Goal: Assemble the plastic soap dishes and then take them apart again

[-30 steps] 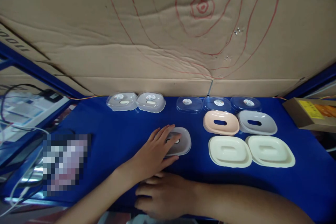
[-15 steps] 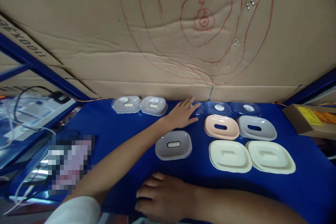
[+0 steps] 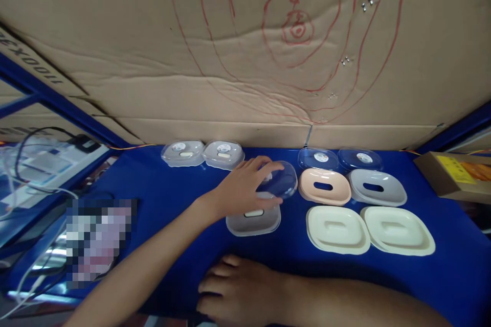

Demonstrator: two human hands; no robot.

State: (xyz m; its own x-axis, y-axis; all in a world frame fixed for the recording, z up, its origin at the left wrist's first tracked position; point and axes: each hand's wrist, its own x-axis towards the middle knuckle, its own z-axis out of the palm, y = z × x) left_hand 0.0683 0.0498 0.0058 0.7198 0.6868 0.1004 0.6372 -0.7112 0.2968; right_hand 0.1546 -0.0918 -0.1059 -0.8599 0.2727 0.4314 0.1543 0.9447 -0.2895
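Note:
My left hand (image 3: pixel 240 189) grips a clear lid (image 3: pixel 284 184) by its edges, thumb on the near side and fingers on the far side. The lid hangs just above the back of a grey soap dish (image 3: pixel 253 226), whose far part the hand and lid partly hide. A small white oval shows in the dish's middle. My right hand (image 3: pixel 240 286) rests on the blue tabletop in front of that dish, holding nothing, its fingers loosely bent and slightly apart.
Two lidded grey dishes (image 3: pixel 184 154) stand back left. To the right are two clear lids (image 3: pixel 317 158), a peach tray (image 3: pixel 324 196), a grey-blue tray (image 3: pixel 378 196) and two cream dishes (image 3: pixel 337 242). Cardboard (image 3: pixel 134 51) walls the back; cables (image 3: pixel 42 189) lie left, a box (image 3: pixel 441 179) right.
My left hand has taken the clear lid from the back row and brought it nearer, over the grey dish. My right hand has stayed in place.

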